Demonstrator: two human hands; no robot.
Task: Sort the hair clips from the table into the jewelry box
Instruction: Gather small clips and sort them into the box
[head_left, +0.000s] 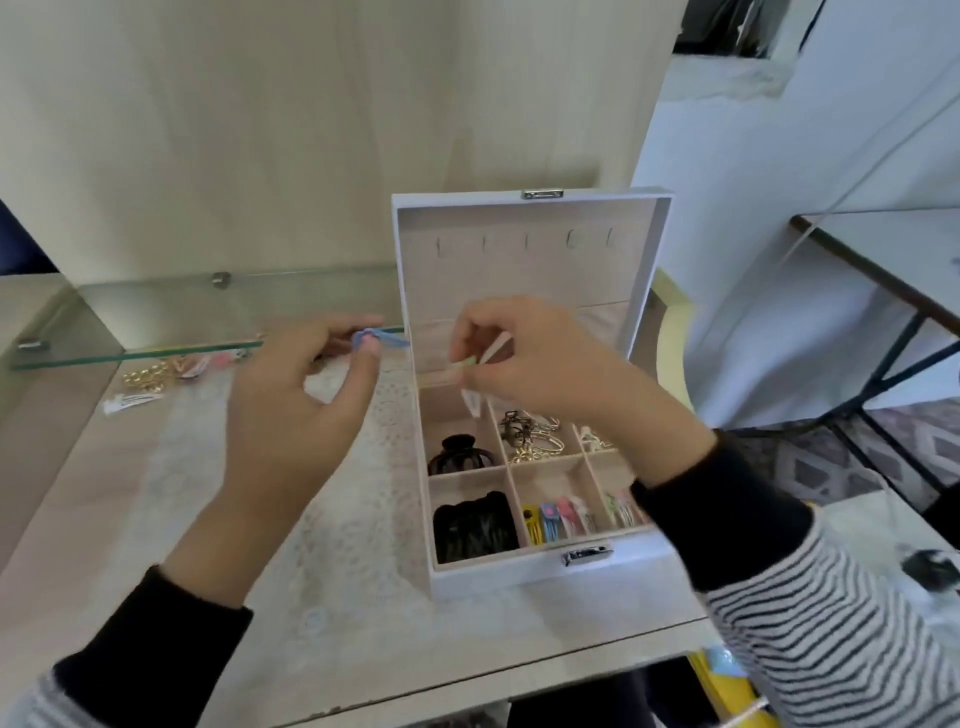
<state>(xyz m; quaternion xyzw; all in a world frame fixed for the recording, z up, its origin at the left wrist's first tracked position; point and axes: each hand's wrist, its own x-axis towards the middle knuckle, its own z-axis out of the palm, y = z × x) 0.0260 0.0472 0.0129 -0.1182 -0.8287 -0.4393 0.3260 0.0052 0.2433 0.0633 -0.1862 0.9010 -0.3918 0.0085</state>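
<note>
A white jewelry box (524, 574) stands open on the table, its lid upright. Its compartments hold black claw clips (470, 525), gold clips (530, 436) and small coloured snap clips (558, 517). My left hand (296, 410) is raised left of the box and pinches a light blue hair clip (382, 339) between thumb and fingertips. My right hand (535, 358) hovers over the box's back compartments and pinches a pale green and white clip (480, 358). More clips (156, 376) lie on the table at the far left.
A glass shelf (140, 351) juts over the table's back left, just above the loose clips. A lace mat (337, 519) covers the table under the box. The table's front edge runs near my sleeves; another table stands to the right.
</note>
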